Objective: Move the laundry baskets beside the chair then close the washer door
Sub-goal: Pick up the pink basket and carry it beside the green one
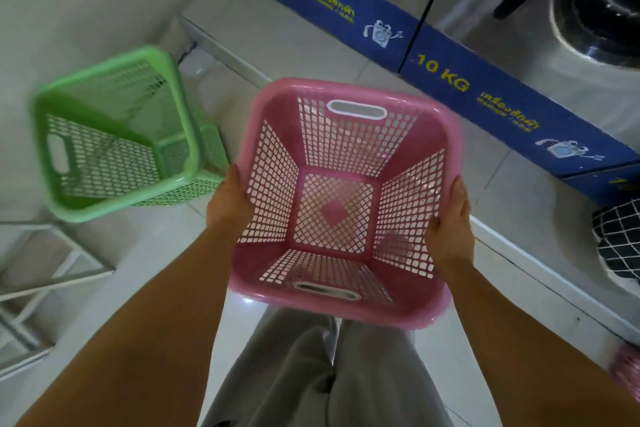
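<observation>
Pink plastic, pierced all over with small holes, makes up the basket (337, 208) held out over the floor (491, 288); it is empty, open side up, with a white-edged handle slot in its near wall and another in its far wall; the left hand (230, 204) is closed on its left rim and the right hand (450, 225) on its right rim, thumb inside the wall, fingers curled outside; a green basket (117, 135), also empty, stands on the floor to the left, near the wall and close beside the pink one, though I cannot tell whether they touch; a white frame (52, 270), perhaps the chair, lies at the left edge of the floor, just this side of the green basket; washers (502, 97) with blue "10 KG" bands line the right side on a raised step; one washer door (595, 3) at the top right stands open, showing the dark drum; grey trousers (329, 374) show below the pink basket.
</observation>
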The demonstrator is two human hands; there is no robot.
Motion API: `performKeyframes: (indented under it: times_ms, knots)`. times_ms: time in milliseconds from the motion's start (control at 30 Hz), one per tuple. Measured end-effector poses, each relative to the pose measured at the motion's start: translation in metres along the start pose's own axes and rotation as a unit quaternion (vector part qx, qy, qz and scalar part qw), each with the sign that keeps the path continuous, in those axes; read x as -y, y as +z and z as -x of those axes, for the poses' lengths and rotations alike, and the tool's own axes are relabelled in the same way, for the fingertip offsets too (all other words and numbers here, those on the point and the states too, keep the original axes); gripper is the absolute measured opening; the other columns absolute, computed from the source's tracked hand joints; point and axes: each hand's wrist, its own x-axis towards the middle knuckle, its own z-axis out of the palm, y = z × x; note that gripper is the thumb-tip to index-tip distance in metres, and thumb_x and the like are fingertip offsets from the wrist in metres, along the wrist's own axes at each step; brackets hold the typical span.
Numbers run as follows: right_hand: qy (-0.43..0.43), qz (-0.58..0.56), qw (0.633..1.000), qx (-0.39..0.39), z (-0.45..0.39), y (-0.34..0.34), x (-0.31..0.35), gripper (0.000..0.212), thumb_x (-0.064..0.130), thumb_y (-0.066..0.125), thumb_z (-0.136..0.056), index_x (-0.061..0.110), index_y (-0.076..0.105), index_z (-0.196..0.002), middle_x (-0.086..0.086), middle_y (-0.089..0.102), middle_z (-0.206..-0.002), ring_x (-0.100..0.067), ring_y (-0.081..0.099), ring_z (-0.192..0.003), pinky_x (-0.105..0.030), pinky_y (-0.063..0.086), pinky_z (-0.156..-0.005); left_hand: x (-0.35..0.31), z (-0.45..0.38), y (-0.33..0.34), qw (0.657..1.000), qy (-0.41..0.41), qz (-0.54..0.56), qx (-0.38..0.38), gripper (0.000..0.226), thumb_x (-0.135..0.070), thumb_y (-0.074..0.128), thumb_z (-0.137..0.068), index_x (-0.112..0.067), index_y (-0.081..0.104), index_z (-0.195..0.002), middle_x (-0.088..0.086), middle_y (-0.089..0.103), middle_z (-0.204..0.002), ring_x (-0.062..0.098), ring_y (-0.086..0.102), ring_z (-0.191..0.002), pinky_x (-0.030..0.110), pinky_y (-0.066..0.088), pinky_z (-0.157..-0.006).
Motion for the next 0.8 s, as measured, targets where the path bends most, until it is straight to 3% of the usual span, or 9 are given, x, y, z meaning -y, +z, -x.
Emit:
performKeyframes:
  times_ms: [100,333,700,800]
  knots:
    - [-0.022,0.005,1.0,0.017,0.016,0.027,0.021,0.082,0.006,0.046,-0.092,0.028,-0.001,-0.155,0.001,0.009,-0.164,-0.041,0.047,-0.13,-0.055,0.046,-0.099,0.045,0.005,-0.006,0.999,-0.033,0.018,-0.011,0.066,-0.014,0.048,-0.087,-0.02,0.023,-0.148,0.019,0.06,-0.126,0.042,0.058,-0.111,0.048,0.045,-0.091]
    - [-0.02,0.014,0.999,0.033,0.023,0.076,0.044,0.081,0.014,0.049,-0.092,0.032,0.0,-0.153,-0.002,0.021,-0.161,-0.041,0.05,-0.128,-0.058,0.047,-0.098,0.114,0.002,0.016,0.995,-0.085,0.059,-0.006,0.069,-0.014,0.048,-0.087,-0.024,0.022,-0.15,0.018,0.059,-0.127,0.042,0.058,-0.112,0.046,0.046,-0.09]
    - [0.002,0.04,0.999,0.021,-0.01,0.143,0.019,0.072,0.026,0.047,-0.096,0.032,0.003,-0.153,-0.003,0.032,-0.157,-0.039,0.052,-0.126,-0.055,0.046,-0.098,0.142,-0.027,0.089,0.987,-0.107,0.122,-0.008,0.066,-0.015,0.05,-0.085,-0.03,0.029,-0.146,0.009,0.062,-0.128,0.038,0.059,-0.112,0.049,0.048,-0.094]
    - [0.0,0.044,0.999,0.016,-0.018,0.157,0.01,0.068,0.03,0.043,-0.098,0.033,0.003,-0.153,-0.004,0.033,-0.157,-0.04,0.053,-0.126,-0.056,0.046,-0.098,0.142,-0.038,0.106,0.985,-0.117,0.126,-0.014,0.067,-0.015,0.052,-0.085,-0.031,0.031,-0.146,0.008,0.063,-0.127,0.038,0.06,-0.111,0.044,0.048,-0.092]
